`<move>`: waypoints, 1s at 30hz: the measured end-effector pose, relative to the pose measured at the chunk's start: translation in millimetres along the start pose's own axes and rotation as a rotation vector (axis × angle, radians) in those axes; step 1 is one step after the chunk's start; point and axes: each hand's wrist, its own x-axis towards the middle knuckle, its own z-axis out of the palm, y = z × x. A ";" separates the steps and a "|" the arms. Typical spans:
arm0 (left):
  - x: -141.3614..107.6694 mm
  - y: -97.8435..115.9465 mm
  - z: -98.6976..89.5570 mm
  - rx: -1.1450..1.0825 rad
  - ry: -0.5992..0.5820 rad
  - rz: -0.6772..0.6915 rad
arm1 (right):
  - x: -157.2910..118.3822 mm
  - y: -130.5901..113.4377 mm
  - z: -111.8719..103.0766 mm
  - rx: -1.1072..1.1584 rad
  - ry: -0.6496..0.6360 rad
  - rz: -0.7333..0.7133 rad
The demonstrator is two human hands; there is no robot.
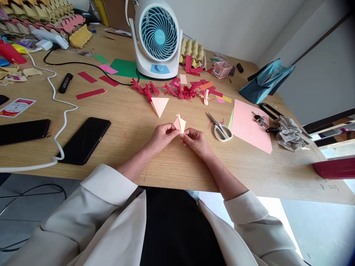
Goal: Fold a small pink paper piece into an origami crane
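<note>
Above the front part of the table, a small folded piece of peach-pink paper [180, 122] is pinched between both hands. My left hand [164, 137] grips its left lower side, thumb against the fingers. At the paper's lower right corner, my right hand [197, 142] closes thumb and fingertips on it. Just beyond lies another peach paper [160, 106], folded to a triangle. Scissors with white handles [220, 129] rest to the right of my right hand, blades pointing away. Several crumpled red paper pieces [180, 90] lie in a row farther back.
A white fan [159, 37] stands at the back. Pink sheets [249, 125] with keys [260, 119] lie right, near a teal bag [266, 81]. At left are a black phone [85, 140], a white cable [65, 120], a black marker [66, 83] and red strips [90, 94].
</note>
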 end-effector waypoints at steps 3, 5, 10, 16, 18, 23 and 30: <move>0.3 -1.1 0.3 0.016 0.007 0.007 | -1.2 -2.4 -0.3 -0.018 -0.018 -0.006; 0.3 -2.1 1.1 0.007 -0.007 0.000 | -1.9 -2.4 -0.4 -0.034 -0.017 -0.016; 0.5 -4.6 1.7 0.057 0.001 0.024 | -2.0 0.3 -0.3 -0.052 -0.017 -0.023; 1.2 -5.3 1.6 0.158 0.043 0.113 | -0.7 -2.3 -0.5 -0.026 -0.050 0.008; 1.9 -7.6 2.4 0.126 0.034 0.109 | -0.9 -2.1 -0.3 -0.042 -0.036 -0.006; 4.9 -11.6 3.1 -0.027 0.064 0.077 | -2.0 1.6 0.3 -0.095 -0.031 -0.046; 4.6 -2.2 -0.3 -0.234 0.119 -0.037 | -5.2 3.0 1.7 -0.248 -0.076 -0.087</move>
